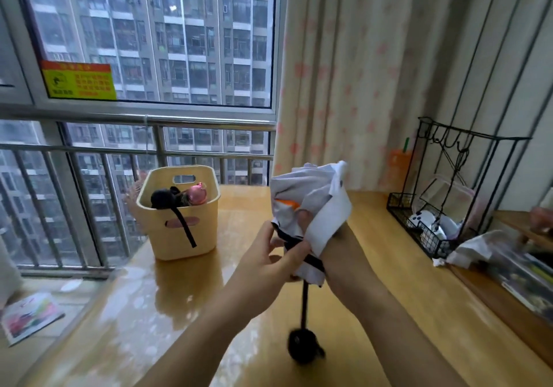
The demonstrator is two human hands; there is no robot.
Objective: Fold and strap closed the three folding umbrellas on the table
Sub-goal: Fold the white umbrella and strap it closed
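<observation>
**A:** What are the hands doing?

**B:** The right hand point(330, 247) is curled round the umbrella point(317, 207), and soft folds of cloth hide most of its fingers. The left hand point(269, 255) pinches the black band point(315, 261) at the lower edge of the cloth between thumb and fingertips.

**A:** And where is the umbrella itself?

**B:** Held up over the table point(209, 311), touching nothing else. Its canopy point(311, 183) is a crumpled bundle of thin fabric, pale lilac-white, with a patch of orange showing in a crease. A slim black shaft point(304, 302) hangs straight down from the bundle to a rounded black handle point(302, 347), which is blurred.

**A:** What lies around it?

**B:** The table is glossy honey-coloured wood that mirrors the window light. To the left stands a cream plastic basket point(179, 237) with rounded corners and slotted grips. Inside are a dark bundle point(163, 198), its flat strap drooping over the rim, and something shiny and pink point(197, 193); I cannot tell what either is. On the right is a black wire rack point(449, 192), with a rumpled white cloth point(472, 249) just beside it. Behind hangs a pleated curtain point(359, 72) with faint pink flowers.
</observation>
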